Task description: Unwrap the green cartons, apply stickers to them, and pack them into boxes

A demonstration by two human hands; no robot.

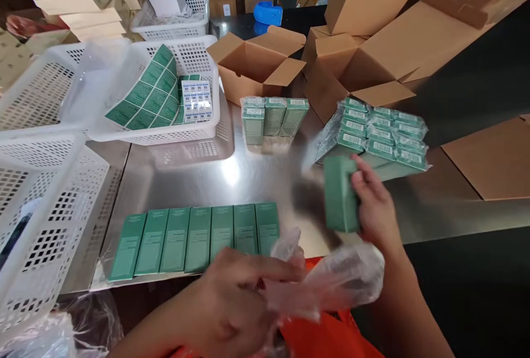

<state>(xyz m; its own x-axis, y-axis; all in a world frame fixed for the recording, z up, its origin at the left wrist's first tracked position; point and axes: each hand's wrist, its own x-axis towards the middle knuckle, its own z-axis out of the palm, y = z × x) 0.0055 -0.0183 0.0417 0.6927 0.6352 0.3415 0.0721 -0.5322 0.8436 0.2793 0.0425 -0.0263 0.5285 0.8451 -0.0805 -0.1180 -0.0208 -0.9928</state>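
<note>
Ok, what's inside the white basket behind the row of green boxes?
The white basket holds curled sheets of green labels and a smaller sheet of white barcode stickers. A clear plastic bag drapes over its left side; whatever lies beneath the sheets is covered.

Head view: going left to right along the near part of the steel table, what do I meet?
White perforated plastic basket → flat row of green cartons → left hand gripping a clear plastic bag → right hand holding a single green carton → flat brown cardboard sheet.

Bare hands (232,303), forearms (orange garment below)
</note>
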